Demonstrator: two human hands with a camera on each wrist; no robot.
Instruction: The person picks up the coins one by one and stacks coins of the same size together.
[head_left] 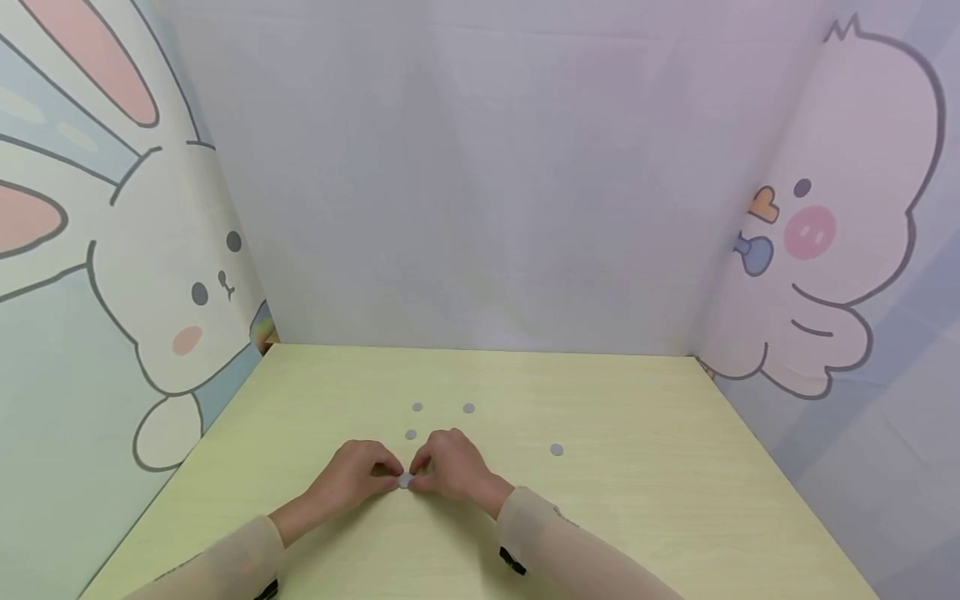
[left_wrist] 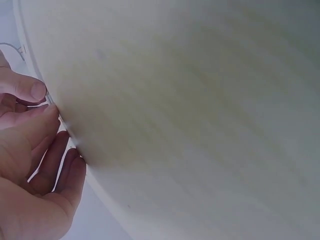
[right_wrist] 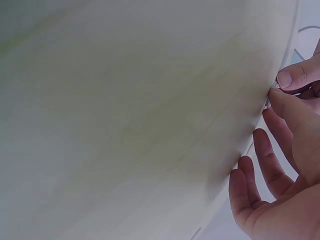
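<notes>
Together, the left hand (head_left: pixel 352 477) and right hand (head_left: pixel 452 467) pinched one flat, round grey disc (head_left: pixel 406 481) with curled fingertips on the smooth pale wooden table (head_left: pixel 660 517).

I sit at a pale yellow wooden table (head_left: pixel 675 500). A plain white wall (head_left: pixel 480 183) faces me, with a cartoon rabbit panel (head_left: pixel 150 283) left and a chick panel (head_left: pixel 840 250) right.

Pale wooden table (head_left: pixel 675 517), four loose grey discs (head_left: pixel 556 449), rabbit panel (head_left: pixel 150 308) left, chick panel (head_left: pixel 840 233) right
</notes>
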